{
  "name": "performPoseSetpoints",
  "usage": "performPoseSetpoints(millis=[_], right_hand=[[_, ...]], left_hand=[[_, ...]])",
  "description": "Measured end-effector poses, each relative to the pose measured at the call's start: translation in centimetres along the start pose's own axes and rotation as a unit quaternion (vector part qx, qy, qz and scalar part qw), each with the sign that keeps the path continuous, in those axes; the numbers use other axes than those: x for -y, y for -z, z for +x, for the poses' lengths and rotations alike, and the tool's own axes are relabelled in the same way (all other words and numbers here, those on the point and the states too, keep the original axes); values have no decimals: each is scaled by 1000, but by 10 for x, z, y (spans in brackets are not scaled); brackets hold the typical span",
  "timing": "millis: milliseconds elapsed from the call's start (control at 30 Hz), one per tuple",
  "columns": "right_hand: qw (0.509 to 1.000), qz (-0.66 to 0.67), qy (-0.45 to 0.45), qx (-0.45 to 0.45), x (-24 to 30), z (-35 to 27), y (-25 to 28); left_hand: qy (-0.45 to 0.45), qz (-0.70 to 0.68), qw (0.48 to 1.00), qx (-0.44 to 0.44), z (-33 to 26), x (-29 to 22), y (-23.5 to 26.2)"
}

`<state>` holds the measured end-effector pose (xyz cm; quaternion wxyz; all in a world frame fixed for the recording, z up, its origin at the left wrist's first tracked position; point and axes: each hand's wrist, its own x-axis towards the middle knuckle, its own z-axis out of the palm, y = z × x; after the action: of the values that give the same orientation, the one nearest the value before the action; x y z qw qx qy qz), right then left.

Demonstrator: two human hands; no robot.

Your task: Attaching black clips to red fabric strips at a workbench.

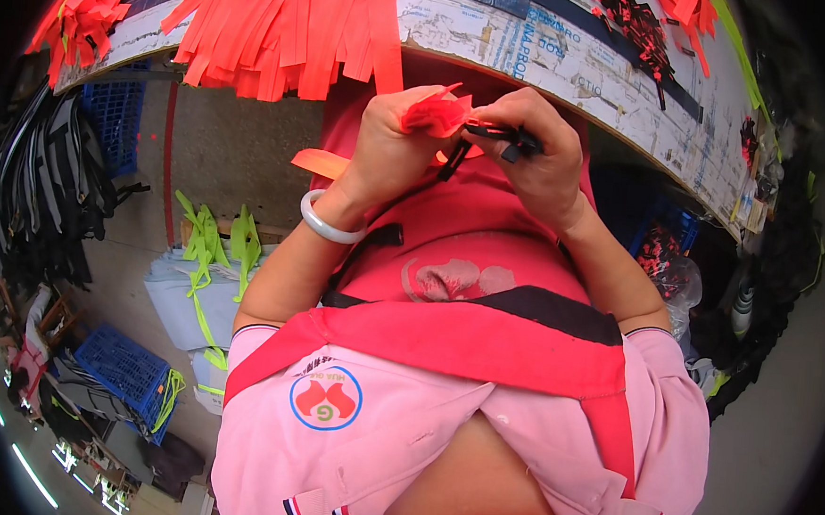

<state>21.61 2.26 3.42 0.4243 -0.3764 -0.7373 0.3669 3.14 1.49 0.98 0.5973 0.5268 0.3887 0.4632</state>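
Observation:
My left hand, with a pale bangle at its wrist, is wrapped round a bundle of bright red-orange fabric strips. Folded ends of the bundle stick out toward my right hand, and one orange tail hangs out near the wrist. Close beside it, my right hand pinches several small black strap pieces whose exact kind is unclear. The two hands nearly meet over my red apron, just in front of the table edge.
Ahead stands a worn, paper-covered table. A heap of red-orange strips overhangs its edge; small black-and-red pieces lie to the right. Black straps hang at left, near lime-green strips and a blue crate.

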Motion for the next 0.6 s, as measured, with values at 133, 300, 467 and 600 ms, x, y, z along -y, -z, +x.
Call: performPoseSetpoints(millis=[133, 300, 467, 600], right_hand=[[1000, -16, -5, 6, 7, -2, 0], [1000, -29, 7, 7, 11, 1, -3], [999, -35, 9, 8, 17, 2, -1], [1000, -8, -6, 13, 10, 3, 1]], left_hand=[[6, 34, 999, 27, 1, -7, 3], [-5, 22, 1000, 1, 1, -6, 1], [-9, 0, 999, 45, 1, 1, 2], [-45, 21, 998, 32, 3, -7, -2]])
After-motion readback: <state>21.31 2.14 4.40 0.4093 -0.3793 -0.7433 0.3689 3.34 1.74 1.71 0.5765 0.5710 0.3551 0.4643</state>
